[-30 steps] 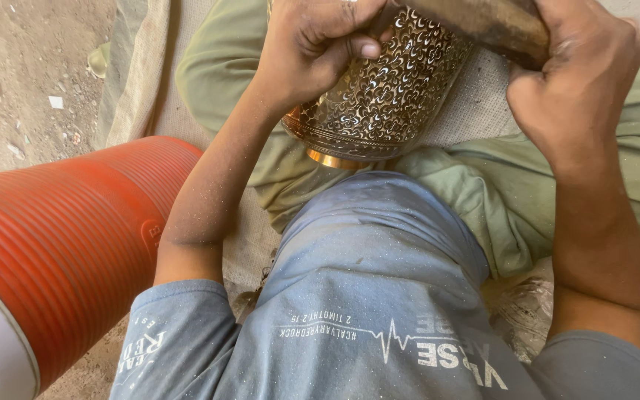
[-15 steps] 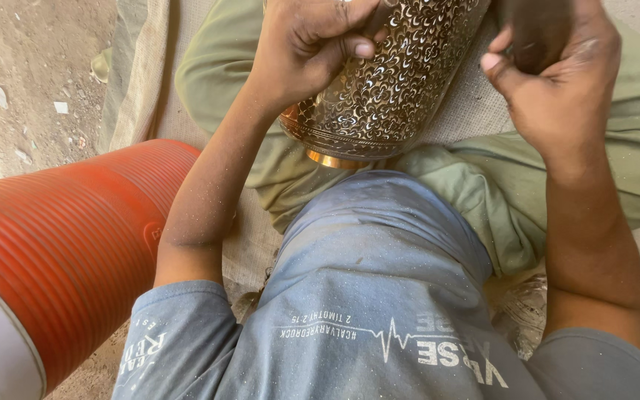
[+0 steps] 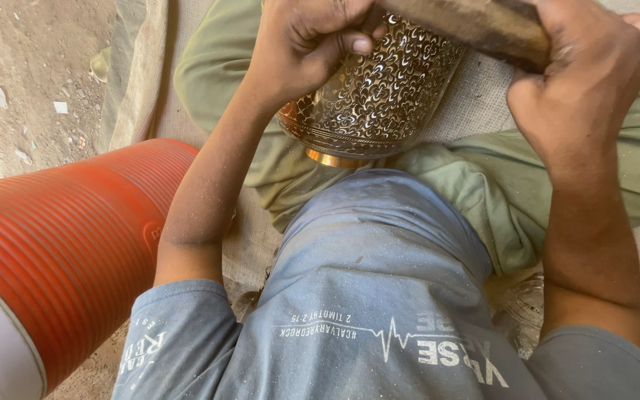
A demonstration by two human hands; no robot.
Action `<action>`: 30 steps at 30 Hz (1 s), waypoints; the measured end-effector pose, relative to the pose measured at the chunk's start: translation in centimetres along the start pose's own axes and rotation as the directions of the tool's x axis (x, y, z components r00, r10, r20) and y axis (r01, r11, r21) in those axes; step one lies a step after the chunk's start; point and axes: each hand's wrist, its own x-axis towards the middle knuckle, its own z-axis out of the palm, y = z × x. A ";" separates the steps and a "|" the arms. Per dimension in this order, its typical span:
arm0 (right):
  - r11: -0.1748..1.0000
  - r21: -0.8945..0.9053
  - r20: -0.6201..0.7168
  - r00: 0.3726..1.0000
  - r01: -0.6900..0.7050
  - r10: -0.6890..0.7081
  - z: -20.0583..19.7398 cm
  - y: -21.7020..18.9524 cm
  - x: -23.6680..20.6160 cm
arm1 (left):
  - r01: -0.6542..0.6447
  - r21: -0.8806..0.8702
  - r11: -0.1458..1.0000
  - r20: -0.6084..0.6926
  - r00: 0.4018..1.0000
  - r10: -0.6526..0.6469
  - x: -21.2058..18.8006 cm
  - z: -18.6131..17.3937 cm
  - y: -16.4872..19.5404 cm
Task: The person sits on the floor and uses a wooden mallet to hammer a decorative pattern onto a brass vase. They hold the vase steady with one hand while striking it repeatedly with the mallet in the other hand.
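While I sit cross-legged: the work rests in my lap, and each line below holds to what shows from above.
Vessel: the engraved brass vessel [image 3: 379, 89] lies tilted on my green trousers [image 3: 483, 185], its plain gold rim toward my belly, at the top middle of the view.
Left hand: my left hand [image 3: 305, 44] is clamped over the vessel's upper side — fingers [image 3: 350, 43] curled shut on the patterned wall, thumb pressed against it.
Right hand: my right hand [image 3: 587, 81] is closed around a dark wooden tool [image 3: 475, 22] that lies across the vessel's top; its working end is out of view.
Done so far: the wall facing me is already covered with fine curling cuts, bright against a darker ground, right down to the rim band.
Left to do: I judge little remains on this face; the far side and the upper part are hidden, so I cannot tell about them.
Around: a ribbed orange cylinder [image 3: 61, 252] with a white end lies on the dirt floor [image 3: 31, 67] just beside my left elbow; burlap cloth [image 3: 150, 81] is spread under me.
In the way: my own forearms and grey shirt [image 3: 379, 311] crowd the lap — the cylinder hems my left arm.
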 end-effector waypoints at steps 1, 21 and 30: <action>0.996 -0.067 -0.024 0.997 0.065 -0.067 0.0 0.0 0.0 | -0.022 0.059 0.998 0.002 1.000 0.022 0.0 -0.1 0.0; 0.995 -0.099 0.004 1.000 -0.016 0.017 -0.6 -0.3 -0.1 | -0.002 -0.025 1.000 0.001 1.000 0.002 -0.3 0.3 -0.3; 0.916 -0.396 0.076 0.996 0.069 -0.042 -1.7 0.7 0.5 | 0.050 -0.068 0.996 -0.029 0.998 -0.052 -0.4 0.7 -0.4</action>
